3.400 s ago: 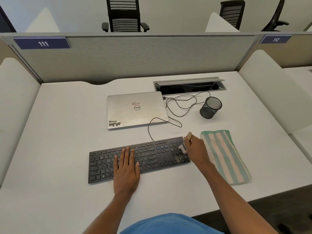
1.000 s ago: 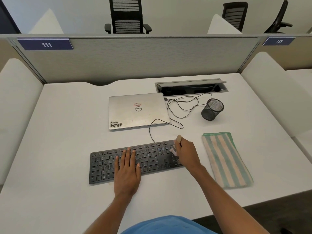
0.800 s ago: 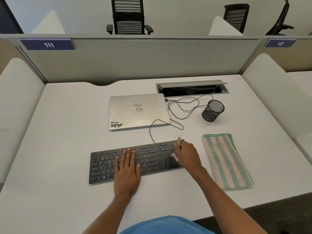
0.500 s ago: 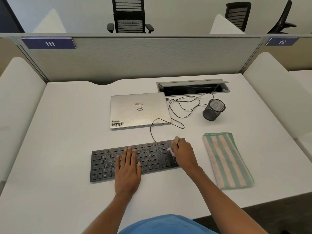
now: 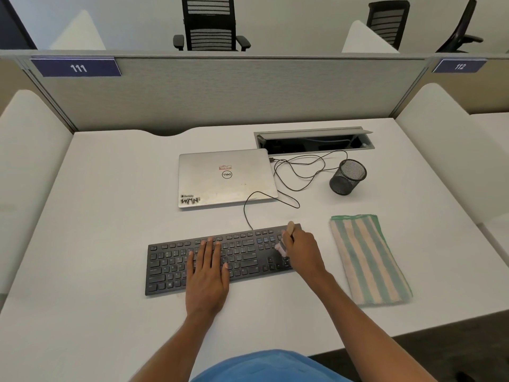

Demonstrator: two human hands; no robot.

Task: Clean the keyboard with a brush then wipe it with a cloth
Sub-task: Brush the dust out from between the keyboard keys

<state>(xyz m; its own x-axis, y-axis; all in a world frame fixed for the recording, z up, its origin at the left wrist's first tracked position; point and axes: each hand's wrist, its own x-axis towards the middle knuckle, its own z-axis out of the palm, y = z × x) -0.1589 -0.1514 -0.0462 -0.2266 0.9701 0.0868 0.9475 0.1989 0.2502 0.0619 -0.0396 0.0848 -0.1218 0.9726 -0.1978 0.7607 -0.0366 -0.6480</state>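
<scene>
A black keyboard (image 5: 170, 263) lies across the white desk in front of me. My left hand (image 5: 208, 274) rests flat on its middle keys, fingers straight. My right hand (image 5: 303, 252) grips a small brush (image 5: 289, 228) with a pale wooden handle; its pinkish bristles touch the keys at the keyboard's right end. A folded cloth (image 5: 369, 257) with green and beige stripes lies on the desk just right of the keyboard, untouched.
A closed silver laptop (image 5: 225, 177) sits behind the keyboard, with a black cable (image 5: 297, 172) looping to an open desk cable hatch (image 5: 314, 140). A black mesh pen cup (image 5: 347, 181) stands at the back right. Grey partition and white side panels enclose the desk (image 5: 96, 216).
My right hand with the brush has shifted left from the keyboard's far right edge and keeps making small strokes over the right-hand keys. The left hand has stayed put.
</scene>
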